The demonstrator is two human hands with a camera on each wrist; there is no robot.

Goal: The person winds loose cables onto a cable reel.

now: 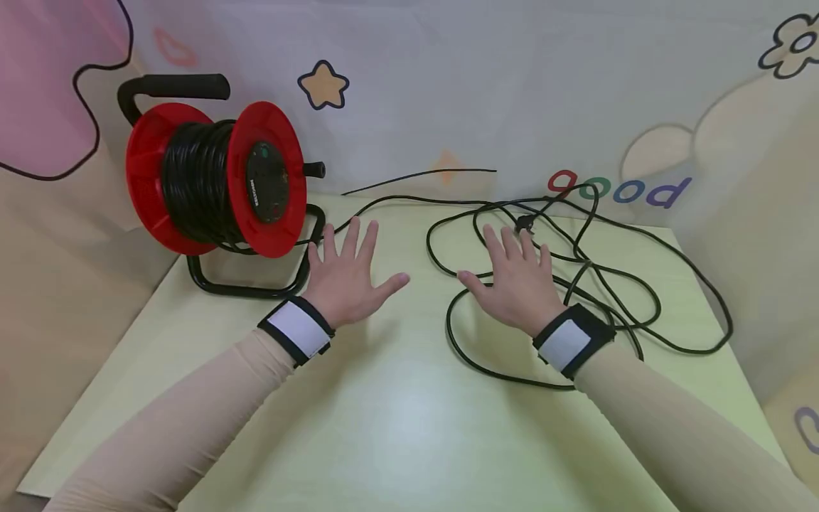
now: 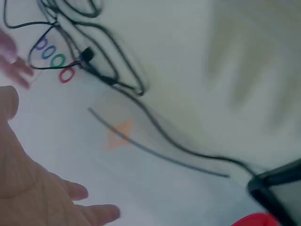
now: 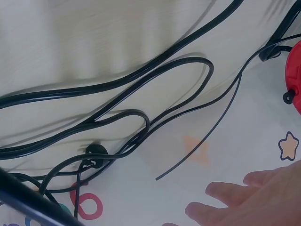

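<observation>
The head view looks forward and down from above and behind the left hand (image 1: 345,277) and right hand (image 1: 515,288), farthest back. Each wrist view looks past its own hand from close by, roughly upside down; both share the cord (image 3: 75,92) beyond the hands and the reel's (image 3: 294,70) edge.

"good" (image 1: 643,189) on backdrop (image 1: 486,85); white lettering (image 1: 254,192) on reel (image 1: 238,171) too small to read.

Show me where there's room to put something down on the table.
The table is bare in front, between the left sleeve and right sleeve, and between the reel and left sleeve. The right side is crowded: loops of cord spread around the right hand.
</observation>
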